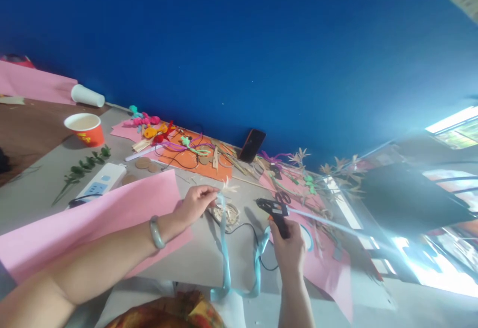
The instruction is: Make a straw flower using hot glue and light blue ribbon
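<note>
My left hand (196,202), with a pale green bangle on its wrist, is pinched shut on the upper end of a light blue ribbon (226,258), beside a small pale dried flower (228,186). The ribbon hangs down over the table's near edge and loops back up toward my right hand. My right hand (289,251) is closed round the handle of a black glue gun (275,209), whose nozzle points left toward the ribbon end. A black cord runs from the gun across the grey table (201,258). A small woven coil (228,213) lies just below the ribbon end.
A large pink paper sheet (93,218) lies under my left forearm. Behind it are a white power strip (99,182), a green sprig (80,169), a red cup (85,129), a tipped white cup (87,95), an orange sheet (194,161) with craft bits, a black phone (252,145) and scissors (283,197).
</note>
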Available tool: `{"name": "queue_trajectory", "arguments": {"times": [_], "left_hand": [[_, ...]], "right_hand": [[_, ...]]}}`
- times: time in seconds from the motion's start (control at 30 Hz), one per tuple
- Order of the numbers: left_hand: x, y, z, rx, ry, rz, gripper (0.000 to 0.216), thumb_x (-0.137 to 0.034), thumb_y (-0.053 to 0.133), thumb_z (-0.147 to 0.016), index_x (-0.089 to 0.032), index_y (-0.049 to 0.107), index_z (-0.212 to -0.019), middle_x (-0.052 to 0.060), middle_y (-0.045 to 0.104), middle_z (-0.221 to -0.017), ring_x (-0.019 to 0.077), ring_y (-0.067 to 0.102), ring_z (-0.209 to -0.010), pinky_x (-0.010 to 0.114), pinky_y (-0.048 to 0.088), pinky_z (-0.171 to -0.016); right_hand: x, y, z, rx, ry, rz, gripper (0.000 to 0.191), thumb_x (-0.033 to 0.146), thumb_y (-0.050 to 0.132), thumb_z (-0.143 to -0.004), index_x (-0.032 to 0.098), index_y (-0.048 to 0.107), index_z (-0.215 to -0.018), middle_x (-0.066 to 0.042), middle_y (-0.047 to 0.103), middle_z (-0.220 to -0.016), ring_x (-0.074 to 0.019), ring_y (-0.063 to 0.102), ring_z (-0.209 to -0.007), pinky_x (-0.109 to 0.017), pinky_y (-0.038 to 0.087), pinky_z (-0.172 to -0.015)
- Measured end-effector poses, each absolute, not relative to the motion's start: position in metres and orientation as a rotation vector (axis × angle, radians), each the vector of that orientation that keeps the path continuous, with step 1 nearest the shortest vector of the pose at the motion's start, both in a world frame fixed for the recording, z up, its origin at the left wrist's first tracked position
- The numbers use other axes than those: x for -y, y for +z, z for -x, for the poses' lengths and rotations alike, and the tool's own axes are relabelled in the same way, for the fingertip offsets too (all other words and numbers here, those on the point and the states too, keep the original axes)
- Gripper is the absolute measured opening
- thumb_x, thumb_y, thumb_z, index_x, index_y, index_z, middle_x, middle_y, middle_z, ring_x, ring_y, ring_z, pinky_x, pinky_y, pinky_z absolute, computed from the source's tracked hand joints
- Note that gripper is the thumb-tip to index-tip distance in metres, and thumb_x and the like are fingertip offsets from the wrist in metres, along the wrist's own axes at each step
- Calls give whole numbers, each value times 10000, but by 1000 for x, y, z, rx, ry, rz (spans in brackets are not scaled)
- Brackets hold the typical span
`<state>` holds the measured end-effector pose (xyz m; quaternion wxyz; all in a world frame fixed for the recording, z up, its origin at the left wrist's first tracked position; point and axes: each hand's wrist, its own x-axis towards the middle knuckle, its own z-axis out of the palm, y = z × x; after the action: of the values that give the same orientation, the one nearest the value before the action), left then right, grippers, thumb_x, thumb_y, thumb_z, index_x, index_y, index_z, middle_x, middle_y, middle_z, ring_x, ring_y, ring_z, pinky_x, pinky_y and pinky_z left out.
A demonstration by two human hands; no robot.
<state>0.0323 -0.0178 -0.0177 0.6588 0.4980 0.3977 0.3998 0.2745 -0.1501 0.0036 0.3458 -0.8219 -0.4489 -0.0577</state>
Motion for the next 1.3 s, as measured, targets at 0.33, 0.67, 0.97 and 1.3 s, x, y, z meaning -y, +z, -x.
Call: {"name": "queue_trajectory", "arguments": {"times": [0.33, 0.67, 0.97, 1.3], "left_hand": [[20, -12, -33, -938, 856, -1116, 277, -348, 653, -723, -116, 698, -868, 12, 617, -564, 139, 576, -541, 204, 407, -455], [20, -15, -34, -903, 872, -1086, 266, -361, 672, -707, -120, 699, -818, -1, 606, -542, 127, 568, -521, 216, 435, -495], [21, -7, -33, -906, 848, -1079, 227, -320, 673, -698, -124, 693, -810, -10, 586, -514, 123, 552, -496, 207, 407, -457], [21, -18, -34, -911, 856, -1141, 257, -339, 648, -737, -113, 699, -848, 18, 608, -555, 127, 573, -526, 202, 414, -474]], "right_hand": [[135, -26, -283, 1180, -34, 2283, 452, 586, 540, -723, 172, 624, -885, -75, 654, -777, -217, 558, -639, -298, 390, -572], [132, -29, -285, 1214, -23, 2241, 460, 588, 532, -729, 163, 626, -876, -89, 669, -763, -220, 561, -626, -298, 391, -552], [129, -29, -288, 1210, -5, 2246, 440, 573, 558, -700, 171, 640, -860, -87, 687, -753, -220, 565, -594, -300, 397, -531], [127, -33, -293, 1163, 39, 2272, 424, 566, 573, -684, 189, 642, -867, -63, 693, -741, -217, 584, -586, -298, 407, -537]]}}
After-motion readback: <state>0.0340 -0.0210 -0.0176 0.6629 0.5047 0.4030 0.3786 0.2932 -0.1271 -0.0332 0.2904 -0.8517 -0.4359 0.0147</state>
